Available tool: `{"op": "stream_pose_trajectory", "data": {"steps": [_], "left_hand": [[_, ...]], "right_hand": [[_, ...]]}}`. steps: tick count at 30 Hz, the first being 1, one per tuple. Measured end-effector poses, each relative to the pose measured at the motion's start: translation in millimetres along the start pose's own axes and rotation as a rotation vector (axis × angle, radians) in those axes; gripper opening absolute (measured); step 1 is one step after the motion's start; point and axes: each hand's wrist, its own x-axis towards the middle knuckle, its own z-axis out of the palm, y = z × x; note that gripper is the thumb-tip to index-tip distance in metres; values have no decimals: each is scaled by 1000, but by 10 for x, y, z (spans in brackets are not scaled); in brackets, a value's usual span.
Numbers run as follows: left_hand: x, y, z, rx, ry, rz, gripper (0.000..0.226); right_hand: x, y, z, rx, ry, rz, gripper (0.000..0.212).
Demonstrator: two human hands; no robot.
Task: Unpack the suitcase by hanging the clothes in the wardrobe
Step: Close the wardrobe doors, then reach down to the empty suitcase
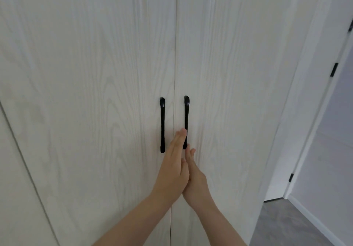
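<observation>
Evidently, from the head camera, both hands are reaching together toward the seam between the two shut wardrobe doors. The left hand [172, 166] is stretching its straight fingers up beside the lower end of the right door's black handle [186, 119]; whether they touch it I cannot tell. The right hand [193, 177] is lying just under and against it, fingers loosely extended, gripping nothing. The left door's handle [162, 124] is standing just left of the fingertips, untouched.

The wardrobe [95, 93] is filling the view directly ahead of the hands; neither suitcase nor clothes are showing. To open well, the hands should probably be parting, each curling round its own handle and pulling evenly outward, since crowding one handle would leave the left door shut.
</observation>
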Motion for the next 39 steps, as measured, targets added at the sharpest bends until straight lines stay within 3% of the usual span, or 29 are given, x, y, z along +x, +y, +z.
{"op": "stream_pose_trajectory", "data": {"steps": [2, 5, 9, 16, 25, 39], "left_hand": [[-34, -11, 8, -19, -10, -46, 68], [-135, 30, 30, -25, -52, -75, 70], [-163, 3, 25, 3, -75, -32, 62], [-437, 18, 104, -113, -121, -76, 56], [-1011, -5, 476, -254, -485, -87, 49], [-2592, 953, 1288, -402, -1179, 166, 37]], "right_hand": [[38, 43, -60, -62, -19, -22, 56], [-48, 74, -218, -102, 22, -17, 74], [-190, 73, -336, 7, 212, 39, 62], [-672, 136, -643, -91, 469, 174, 44], [-1659, 376, -736, -117, 718, 352, 36], [-4270, 641, -846, -172, 1247, 856, 25]]}}
